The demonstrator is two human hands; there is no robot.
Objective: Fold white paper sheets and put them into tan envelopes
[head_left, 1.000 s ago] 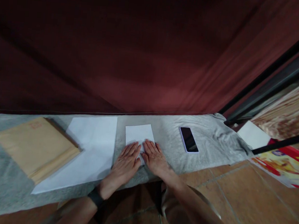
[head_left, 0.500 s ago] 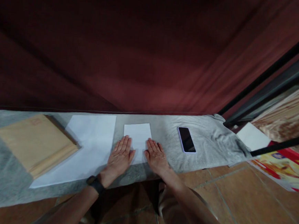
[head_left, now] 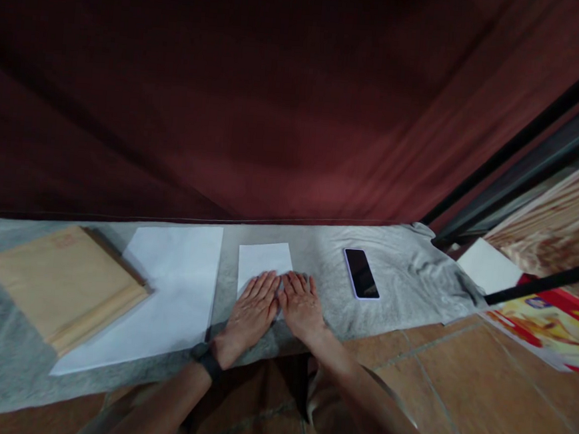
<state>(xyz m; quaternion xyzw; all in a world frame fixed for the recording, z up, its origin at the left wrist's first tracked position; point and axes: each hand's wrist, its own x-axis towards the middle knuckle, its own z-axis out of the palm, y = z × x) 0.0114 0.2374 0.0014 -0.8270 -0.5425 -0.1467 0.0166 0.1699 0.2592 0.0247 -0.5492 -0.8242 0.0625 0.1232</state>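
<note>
A small folded white paper (head_left: 261,259) lies on a grey cloth (head_left: 316,259) spread over the floor. My left hand (head_left: 252,311) and my right hand (head_left: 301,303) both press flat on the near half of this paper, side by side, fingers stretched out and nearly touching each other. Neither hand grips anything. A dark band sits on my left wrist.
A larger white sheet (head_left: 163,287) lies left of the paper, and a stack of brown envelopes (head_left: 61,282) further left. A dark phone (head_left: 360,273) rests on the cloth to the right. A dark red curtain (head_left: 278,109) hangs behind. Terracotta tiles (head_left: 481,392) lie in front.
Half a second ago my hands were spread apart at the paper's side edges; now they have slid back together over its middle, as they were a second ago.
</note>
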